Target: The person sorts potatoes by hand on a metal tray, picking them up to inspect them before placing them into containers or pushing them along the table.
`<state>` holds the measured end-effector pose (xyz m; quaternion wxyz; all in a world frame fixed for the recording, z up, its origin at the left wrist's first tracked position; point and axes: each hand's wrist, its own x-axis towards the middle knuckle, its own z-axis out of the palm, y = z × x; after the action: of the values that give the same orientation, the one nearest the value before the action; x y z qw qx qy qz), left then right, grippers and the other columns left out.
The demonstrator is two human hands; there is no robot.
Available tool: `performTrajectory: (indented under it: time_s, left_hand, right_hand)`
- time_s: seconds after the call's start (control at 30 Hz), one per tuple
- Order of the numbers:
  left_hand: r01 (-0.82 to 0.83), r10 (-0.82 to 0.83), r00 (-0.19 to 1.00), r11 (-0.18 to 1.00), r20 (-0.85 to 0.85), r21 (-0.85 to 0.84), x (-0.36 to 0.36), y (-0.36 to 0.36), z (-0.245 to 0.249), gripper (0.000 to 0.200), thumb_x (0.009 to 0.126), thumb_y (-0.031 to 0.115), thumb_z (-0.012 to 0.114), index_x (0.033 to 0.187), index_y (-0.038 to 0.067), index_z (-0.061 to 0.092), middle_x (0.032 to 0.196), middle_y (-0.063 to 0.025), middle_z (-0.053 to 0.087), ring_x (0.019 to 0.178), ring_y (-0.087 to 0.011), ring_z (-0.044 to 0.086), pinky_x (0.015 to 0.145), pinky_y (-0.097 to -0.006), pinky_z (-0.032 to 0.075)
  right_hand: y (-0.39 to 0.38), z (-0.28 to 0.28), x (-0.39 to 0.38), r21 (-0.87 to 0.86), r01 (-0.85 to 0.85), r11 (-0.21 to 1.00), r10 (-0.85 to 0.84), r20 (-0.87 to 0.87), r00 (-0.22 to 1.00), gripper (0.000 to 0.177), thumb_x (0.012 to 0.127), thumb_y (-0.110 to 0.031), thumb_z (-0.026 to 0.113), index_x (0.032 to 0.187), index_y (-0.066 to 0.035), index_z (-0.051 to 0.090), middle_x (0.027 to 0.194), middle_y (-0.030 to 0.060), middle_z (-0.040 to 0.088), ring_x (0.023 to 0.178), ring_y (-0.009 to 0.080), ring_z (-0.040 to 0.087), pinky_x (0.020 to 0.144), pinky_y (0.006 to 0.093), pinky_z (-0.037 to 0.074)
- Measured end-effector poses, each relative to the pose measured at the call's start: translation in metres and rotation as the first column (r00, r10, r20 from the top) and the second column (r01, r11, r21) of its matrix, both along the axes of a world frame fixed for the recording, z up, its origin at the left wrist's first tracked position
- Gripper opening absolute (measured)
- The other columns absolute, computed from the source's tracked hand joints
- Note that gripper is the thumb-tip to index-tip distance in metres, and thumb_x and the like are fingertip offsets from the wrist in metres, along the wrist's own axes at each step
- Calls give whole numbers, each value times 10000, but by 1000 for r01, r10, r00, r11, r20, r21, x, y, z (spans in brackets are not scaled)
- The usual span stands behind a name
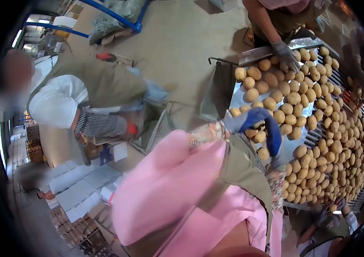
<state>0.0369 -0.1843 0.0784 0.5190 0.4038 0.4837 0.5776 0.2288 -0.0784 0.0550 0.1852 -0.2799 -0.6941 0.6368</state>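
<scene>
- A produce sorting and packing hall, by its look.
- Loose potatoes (294, 98) cover a sorting table (238, 98) with a barred bed.
- Co-workers (100, 81) wear aprons and gloves.
- White boxes (75, 192) and green sacks (115, 21) stand about a broad floor (177, 49).

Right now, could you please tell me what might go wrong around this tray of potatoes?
Potatoes near the edge of the metal tray might roll off. The co-worker's gloved hand is among the same potatoes, so it could bump the wearer's left hand or right hand. If the roller bars turn, reaching across them might risk a pinch.
</scene>
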Motion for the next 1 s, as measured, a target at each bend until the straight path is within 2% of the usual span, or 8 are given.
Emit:
performTrajectory:
  time_s: [0.2,0.3,0.43,0.63,0.77,0.83,0.9,1.0]
  left_hand:
    - [-52,130,896,981,-426,188,-58,-48,-29,193,906,101,540,1089,59,584,961,-55,567,779,-136,595,671,-268,501]
    - [-193,418,833,834,362,-518,-60,-54,17,188,921,98,537,1100,48,566,998,-49,563,819,-147,608,674,-271,509]
    - [-380,320,873,919,-369,-103,-56,-45,-12,198,886,49,591,1077,19,550,1043,-143,584,883,-249,616,747,-334,516]
    - [-50,34,919,998,-393,-29,-21,-9,-2,497,902,57,500,1378,-12,378,1291,-156,509,1190,-247,514,1041,-345,388]
    - [474,-535,833,822,142,317,-3,14,51,457,981,82,443,1415,-9,336,1409,-123,411,1269,-236,457,1062,-329,368]
    - [474,-367,676,880,639,4,-3,-9,10,444,962,58,462,1394,-1,380,1395,-121,431,1266,-242,461,1055,-324,373]
    - [394,-335,864,915,-376,91,-27,-17,2,401,964,82,462,1359,15,441,1352,-112,477,1256,-232,473,1039,-312,385]
    - [81,117,935,848,334,-523,-47,-38,-38,393,964,188,480,1318,16,487,1159,-97,590,1048,-197,566,920,-322,449]
  right_hand:
    - [73,30,-26,241,117,963,-221,470,855,389,972,-196,473,1329,-40,481,1238,153,587,1135,237,552,983,307,421]
    - [36,-10,-52,515,-368,774,-409,851,330,562,937,-416,480,1402,-106,414,1483,239,329,1361,472,289,1043,569,321]
    - [-43,-5,-87,486,-179,855,-300,746,595,588,913,-462,483,1400,-140,412,1490,251,288,1391,516,156,1092,626,170]
    - [-55,26,-57,-745,273,608,-442,-32,896,473,962,-270,539,1379,-89,411,1191,53,539,1029,142,550,905,308,462]
    - [-48,32,-7,37,302,953,-304,180,936,446,967,-285,538,1345,-76,428,1164,71,547,1010,160,560,857,301,476]
    - [-46,11,23,-734,410,542,-585,21,811,406,989,-395,445,1236,-83,522,1042,84,597,721,119,538,607,227,445]
    - [-48,19,49,-739,520,429,-592,206,779,431,971,-440,458,1201,-88,550,949,64,610,701,105,540,578,223,445]
    - [-51,17,86,-960,173,221,-521,34,853,469,958,-471,465,1208,-83,548,918,61,623,690,107,539,574,230,449]
